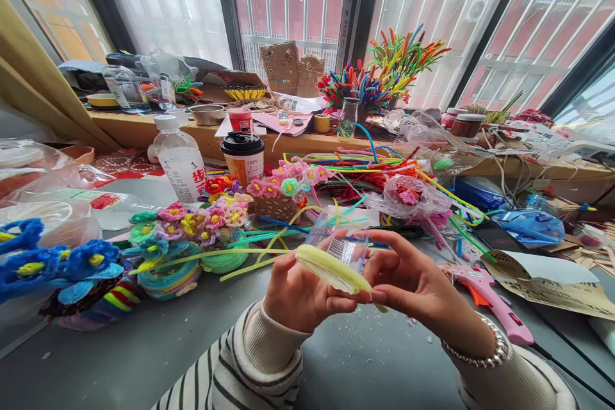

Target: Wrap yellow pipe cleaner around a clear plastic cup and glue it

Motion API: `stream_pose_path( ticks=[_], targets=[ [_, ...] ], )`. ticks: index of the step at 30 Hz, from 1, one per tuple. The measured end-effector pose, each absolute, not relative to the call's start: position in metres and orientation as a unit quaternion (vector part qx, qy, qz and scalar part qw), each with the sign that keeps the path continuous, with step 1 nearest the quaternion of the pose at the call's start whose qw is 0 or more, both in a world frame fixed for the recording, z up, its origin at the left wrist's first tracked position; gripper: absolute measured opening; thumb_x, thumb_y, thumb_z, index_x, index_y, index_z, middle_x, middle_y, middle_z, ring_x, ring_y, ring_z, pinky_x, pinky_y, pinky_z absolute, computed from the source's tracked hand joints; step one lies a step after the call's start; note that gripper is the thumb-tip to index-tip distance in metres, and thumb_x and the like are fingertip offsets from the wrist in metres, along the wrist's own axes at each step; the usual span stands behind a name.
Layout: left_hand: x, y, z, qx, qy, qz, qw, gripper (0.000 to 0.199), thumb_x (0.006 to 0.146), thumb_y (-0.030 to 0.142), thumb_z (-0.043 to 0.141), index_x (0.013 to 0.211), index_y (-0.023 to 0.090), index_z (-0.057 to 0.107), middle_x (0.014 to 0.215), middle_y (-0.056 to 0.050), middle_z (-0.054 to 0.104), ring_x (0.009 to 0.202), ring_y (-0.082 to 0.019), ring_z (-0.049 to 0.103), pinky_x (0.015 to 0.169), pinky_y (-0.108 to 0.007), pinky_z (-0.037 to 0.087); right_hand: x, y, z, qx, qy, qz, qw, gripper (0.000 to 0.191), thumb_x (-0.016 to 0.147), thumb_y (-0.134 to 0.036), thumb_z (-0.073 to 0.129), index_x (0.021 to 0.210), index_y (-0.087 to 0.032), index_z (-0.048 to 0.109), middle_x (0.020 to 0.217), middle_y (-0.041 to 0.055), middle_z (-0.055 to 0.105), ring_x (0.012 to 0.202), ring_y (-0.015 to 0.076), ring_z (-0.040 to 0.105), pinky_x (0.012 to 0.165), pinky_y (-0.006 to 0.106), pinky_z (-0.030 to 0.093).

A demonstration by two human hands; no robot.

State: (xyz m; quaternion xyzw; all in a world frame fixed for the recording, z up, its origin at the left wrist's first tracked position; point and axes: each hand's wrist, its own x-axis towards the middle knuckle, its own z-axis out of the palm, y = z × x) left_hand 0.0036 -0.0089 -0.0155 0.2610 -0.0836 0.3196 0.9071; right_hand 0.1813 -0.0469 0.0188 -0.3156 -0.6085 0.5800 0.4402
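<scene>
Between my hands is a clear plastic piece, apparently a cut cup or bottle point(358, 251) with a barcode label, tilted with one end toward me. A pale yellow-green fuzzy pipe cleaner point(332, 268) lies along the rim of that end. My left hand point(295, 298) grips the rim from the left, fingers curled underneath. Across from it, my right hand point(416, 285) pinches the pipe cleaner at the lower right of the rim with thumb and fingertips, its other fingers bent over the plastic. Loose yellow-green pipe cleaners point(250, 259) lie just left of the hands.
Pipe-cleaner flower baskets point(173, 262) and blue flowers point(91, 259) stand at left. Behind are a water bottle point(179, 160), a lidded paper cup point(244, 160) and a pipe-cleaner heap point(355, 170). At right lie a pink glue gun point(494, 301) with cord and brown paper point(552, 285).
</scene>
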Motion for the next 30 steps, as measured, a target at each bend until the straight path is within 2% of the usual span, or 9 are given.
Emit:
stream_pose_path(
  ticks=[7, 11, 17, 23, 27, 30],
  targets=[
    [0.005, -0.009, -0.0143, 0.266, -0.092, 0.323, 0.904, 0.086, 0.075, 0.043, 0.05, 0.138, 0.014, -0.001, 0.101, -0.012, 0.065, 0.089, -0.027, 0.063, 0.072, -0.026, 0.05, 0.1822, -0.0471, 0.018, -0.309, -0.603, 0.587, 0.442, 0.047, 0.075, -0.017, 0.062, 0.117, -0.028, 0.043, 0.072, -0.0033, 0.057, 0.065, 0.0062, 0.054, 0.059, 0.019, 0.042],
    [0.0057, -0.0089, -0.0134, 0.267, -0.109, 0.323, 0.902, 0.081, 0.077, 0.042, 0.048, 0.138, 0.014, 0.002, 0.098, -0.01, 0.066, 0.091, -0.027, 0.063, 0.074, -0.025, 0.049, 0.1817, -0.0468, 0.0174, -0.307, -0.602, 0.59, 0.442, 0.047, 0.075, -0.018, 0.062, 0.117, -0.028, 0.043, 0.071, -0.0035, 0.057, 0.065, 0.0061, 0.054, 0.059, 0.019, 0.042],
    [0.0048, -0.0083, -0.013, 0.272, -0.103, 0.318, 0.902, 0.088, 0.076, 0.042, 0.049, 0.137, 0.012, -0.008, 0.099, -0.011, 0.066, 0.091, -0.027, 0.062, 0.074, -0.026, 0.049, 0.1816, -0.0475, 0.0186, -0.324, -0.605, 0.581, 0.437, 0.047, 0.075, -0.021, 0.063, 0.117, -0.027, 0.043, 0.071, -0.0026, 0.058, 0.066, 0.0079, 0.054, 0.059, 0.021, 0.042],
    [0.0047, -0.0087, -0.0131, 0.271, -0.109, 0.322, 0.9, 0.088, 0.076, 0.043, 0.049, 0.137, 0.015, -0.008, 0.098, -0.01, 0.066, 0.092, -0.026, 0.062, 0.074, -0.025, 0.049, 0.1822, -0.0475, 0.0176, -0.323, -0.606, 0.582, 0.435, 0.048, 0.076, -0.02, 0.061, 0.119, -0.027, 0.041, 0.072, -0.0024, 0.058, 0.064, 0.0075, 0.054, 0.057, 0.02, 0.041],
    [0.0037, -0.0089, -0.0141, 0.271, -0.088, 0.327, 0.901, 0.093, 0.076, 0.044, 0.049, 0.134, 0.015, -0.017, 0.108, -0.013, 0.062, 0.09, -0.027, 0.063, 0.072, -0.026, 0.049, 0.1821, -0.0471, 0.0176, -0.319, -0.606, 0.583, 0.436, 0.048, 0.075, -0.021, 0.062, 0.118, -0.027, 0.041, 0.071, -0.0026, 0.057, 0.064, 0.0074, 0.054, 0.057, 0.02, 0.041],
    [0.0032, -0.0082, -0.0156, 0.276, -0.079, 0.327, 0.901, 0.093, 0.076, 0.044, 0.049, 0.134, 0.015, -0.017, 0.114, -0.015, 0.059, 0.09, -0.027, 0.063, 0.072, -0.027, 0.049, 0.1818, -0.047, 0.0189, -0.329, -0.607, 0.579, 0.433, 0.048, 0.075, -0.022, 0.062, 0.118, -0.027, 0.042, 0.071, -0.0029, 0.058, 0.064, 0.0078, 0.054, 0.057, 0.021, 0.041]
  ],
)
